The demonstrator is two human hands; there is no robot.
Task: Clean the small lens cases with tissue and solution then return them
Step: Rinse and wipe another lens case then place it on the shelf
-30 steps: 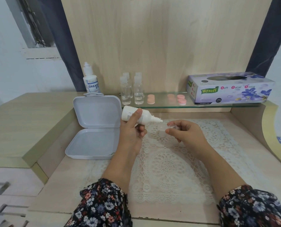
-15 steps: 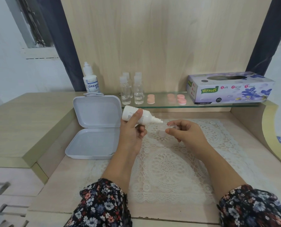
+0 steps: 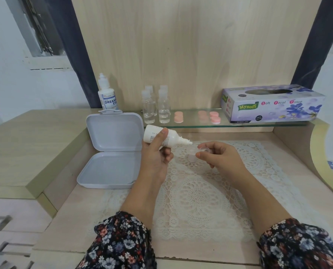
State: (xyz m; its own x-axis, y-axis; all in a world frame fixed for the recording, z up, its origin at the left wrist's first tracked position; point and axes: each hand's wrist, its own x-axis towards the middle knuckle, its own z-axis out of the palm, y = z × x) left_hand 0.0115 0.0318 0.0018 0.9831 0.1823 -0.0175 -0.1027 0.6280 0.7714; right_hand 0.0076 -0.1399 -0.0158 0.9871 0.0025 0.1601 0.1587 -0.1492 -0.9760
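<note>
Your left hand (image 3: 158, 152) is wrapped around a small white solution bottle (image 3: 162, 137), thumb across its side, tipped nearly flat with the nozzle pointing right; that tilt looks meant to let drops fall. Your right hand (image 3: 218, 155) pinches a small clear lens case (image 3: 204, 149) between thumb and fingertips, its open side up, just beside and slightly below the nozzle, apparently so it can catch the solution; whether liquid is flowing is too fine to see. Both hands hover above a white lace mat (image 3: 196, 193) on the desk, which would take any spill. A pale round piece (image 3: 191, 158), perhaps another case part, lies on the mat under your hands; it is too faint to identify.

To your left an open white box (image 3: 111, 152) lies with its lid propped back, probably where the cases return. On the glass shelf (image 3: 245, 125) behind stand four clear bottles (image 3: 157, 105), several pink caps (image 3: 208, 117) and a tissue box (image 3: 272, 103), within reach for the wiping step, which appears not yet begun; a larger labelled bottle (image 3: 107, 96) stands at the left end.
</note>
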